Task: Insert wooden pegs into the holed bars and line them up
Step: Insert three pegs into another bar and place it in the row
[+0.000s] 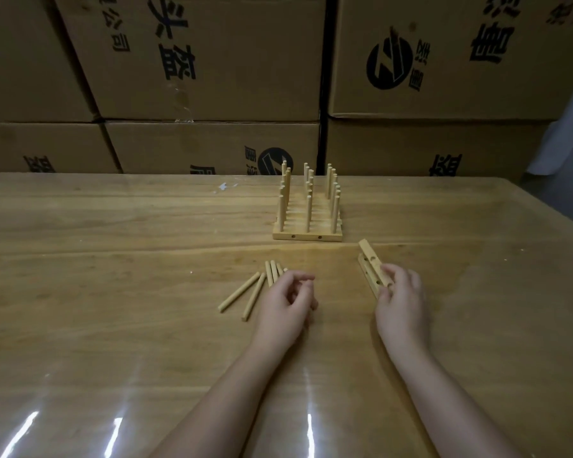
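Note:
Several holed bars with upright pegs stand lined up side by side in a block (307, 226) at the middle of the table. Loose wooden pegs (257, 287) lie in a small fan to the left. My left hand (288, 302) rests just right of them, fingers curled with nothing visibly in them. Two empty holed bars (371, 264) lie stacked at an angle to the right, the upper one tilted up. My right hand (399, 299) grips the near end of the upper bar with its fingertips.
The wooden table (113, 259) has a glossy film with glare near the front edge. Stacked cardboard boxes (212, 77) form a wall right behind it. A pale fabric shape (566, 127) hangs at the far right.

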A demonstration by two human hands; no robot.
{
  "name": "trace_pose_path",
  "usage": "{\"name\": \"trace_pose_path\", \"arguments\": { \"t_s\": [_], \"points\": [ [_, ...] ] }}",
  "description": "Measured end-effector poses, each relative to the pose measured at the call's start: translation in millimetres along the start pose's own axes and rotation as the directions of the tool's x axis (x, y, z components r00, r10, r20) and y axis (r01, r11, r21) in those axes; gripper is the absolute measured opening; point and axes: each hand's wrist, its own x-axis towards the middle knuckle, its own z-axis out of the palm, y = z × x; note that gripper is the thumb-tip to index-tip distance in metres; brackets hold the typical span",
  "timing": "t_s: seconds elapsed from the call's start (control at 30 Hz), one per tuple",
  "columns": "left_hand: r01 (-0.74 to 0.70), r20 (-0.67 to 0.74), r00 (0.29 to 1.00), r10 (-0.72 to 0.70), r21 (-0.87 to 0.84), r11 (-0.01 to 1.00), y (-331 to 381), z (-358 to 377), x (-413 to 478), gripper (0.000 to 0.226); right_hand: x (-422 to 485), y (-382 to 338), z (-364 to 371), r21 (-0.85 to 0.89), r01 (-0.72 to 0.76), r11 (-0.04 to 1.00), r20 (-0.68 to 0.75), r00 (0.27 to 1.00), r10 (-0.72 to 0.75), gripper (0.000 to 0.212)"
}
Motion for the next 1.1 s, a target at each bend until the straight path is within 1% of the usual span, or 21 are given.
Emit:
{"name": "trace_pose_path", "arguments": {
  "t_s": [0.07, 0.13, 0.2, 0.27, 0.4, 0.47, 0.57, 0.63, 0.7, 0.73, 0.8, 0.87, 0.97, 1.03, 1.1],
  "points": [
    [0.027, -0.042, 0.999, -0.029, -0.042, 0.999, -1, -1, 3, 0.015, 1, 0, 0, 0.125, 0.023, 0.992, -0.063, 0.998, -0.015, 0.031],
    [0.037, -0.067, 0.997, -0.041, -0.055, 0.998, -3, -2, 4, 0.017, 2, -1, 0, 0.291, 0.065, 0.954, -0.128, 0.991, -0.029, 0.027],
    [0.041, -0.061, 0.997, -0.045, -0.072, 0.997, -3, -2, 4, 0.017, 2, -5, 0, 0.462, 0.061, 0.885, -0.127, 0.992, -0.002, 0.025],
    [0.039, -0.048, 0.998, -0.043, -0.083, 0.996, -3, -2, 4, 0.017, -1, -9, 0, 0.549, 0.077, 0.832, -0.126, 0.992, -0.009, 0.025],
    [0.000, -0.042, 0.999, -0.003, -0.066, 0.998, -2, -3, 2, 0.018, -9, -16, -4, 0.610, 0.188, 0.769, -0.185, 0.978, -0.093, 0.028],
    [-0.025, -0.031, 0.999, 0.024, -0.044, 0.999, -2, -2, 2, 0.017, -13, -21, -6, 0.643, 0.196, 0.741, -0.163, 0.980, -0.117, 0.033],
    [-0.053, -0.012, 0.999, 0.052, -0.052, 0.997, -1, -2, 1, 0.013, -19, -27, -5, 0.687, 0.117, 0.717, -0.046, 0.992, -0.117, 0.038],
    [-0.041, 0.003, 0.999, 0.042, -0.141, 0.989, 0, -4, 2, 0.011, -21, -27, -3, 0.711, 0.033, 0.703, 0.064, 0.992, -0.111, 0.036],
    [-0.016, 0.019, 1.000, 0.021, -0.230, 0.973, 2, -6, 2, 0.022, -23, -26, -1, 0.679, -0.003, 0.734, 0.156, 0.978, -0.140, 0.032],
    [-0.001, 0.028, 1.000, 0.008, -0.256, 0.967, 1, -7, 1, 0.030, -24, -26, 0, 0.650, 0.007, 0.760, 0.191, 0.966, -0.172, 0.030],
    [0.020, 0.024, 1.000, -0.013, -0.297, 0.955, 1, -8, 1, 0.041, -26, -25, 2, 0.585, 0.073, 0.808, 0.238, 0.937, -0.257, 0.024],
    [0.041, -0.022, 0.998, -0.052, -0.349, 0.936, 0, -8, 3, 0.039, -26, -24, 4, 0.557, 0.111, 0.823, 0.271, 0.912, -0.307, 0.019],
    [0.057, -0.108, 0.988, -0.114, -0.432, 0.900, 0, -9, 8, 0.022, -22, -22, 6, 0.577, 0.061, 0.814, 0.279, 0.922, -0.267, 0.013],
    [0.045, -0.105, 0.989, -0.106, -0.464, 0.885, 0, -9, 8, 0.015, -17, -20, 8, 0.613, -0.024, 0.790, 0.281, 0.941, -0.189, 0.011],
    [0.047, -0.062, 0.994, -0.087, -0.473, 0.880, 1, -9, 6, 0.014, -13, -18, 9, 0.658, -0.105, 0.746, 0.272, 0.957, -0.105, 0.016]
  ]
}}
